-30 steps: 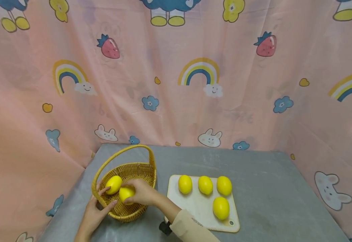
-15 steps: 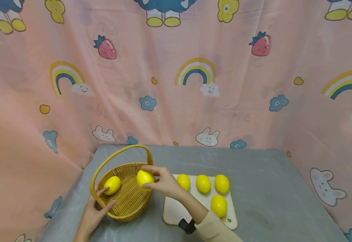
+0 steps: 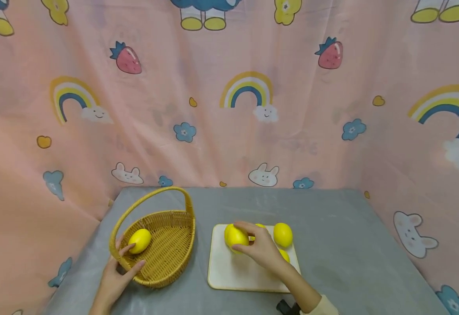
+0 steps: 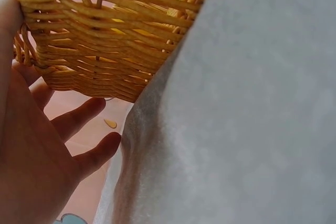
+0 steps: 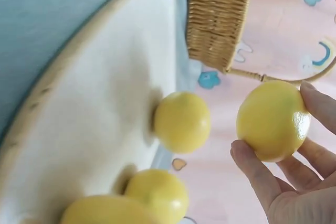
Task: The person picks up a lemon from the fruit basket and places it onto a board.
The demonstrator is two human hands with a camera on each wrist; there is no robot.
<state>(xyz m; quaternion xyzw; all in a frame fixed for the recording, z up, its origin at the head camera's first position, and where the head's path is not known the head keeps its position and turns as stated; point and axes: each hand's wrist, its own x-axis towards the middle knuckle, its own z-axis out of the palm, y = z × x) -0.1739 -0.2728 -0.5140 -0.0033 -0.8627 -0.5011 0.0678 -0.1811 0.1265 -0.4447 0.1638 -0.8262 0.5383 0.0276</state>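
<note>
My right hand (image 3: 265, 249) pinches a yellow lemon (image 3: 237, 238) between thumb and fingers, over the white cutting board (image 3: 229, 278). In the right wrist view this held lemon (image 5: 273, 120) is raised off the board, apart from a lemon (image 5: 182, 122) standing there. My left hand (image 3: 113, 280) grips the near-left rim of a wicker basket (image 3: 170, 249), with thumb and fingertips over the edge. One lemon (image 3: 140, 241) lies inside the basket at its left, beside my fingers. In the left wrist view some fingers (image 4: 79, 119) spread below the woven wall (image 4: 105, 40).
Several lemons sit on the board, one (image 3: 283, 235) at its back right corner; my right hand partly hides others. The basket's arched handle (image 3: 150, 199) stands up. Grey cloth (image 3: 332, 245) covers the table, and a pink printed curtain (image 3: 213, 153) hangs behind.
My right hand has lifted the lemon out of the basket and carried it right, over the board. My left hand stays on the basket rim. The head view has shifted slightly.
</note>
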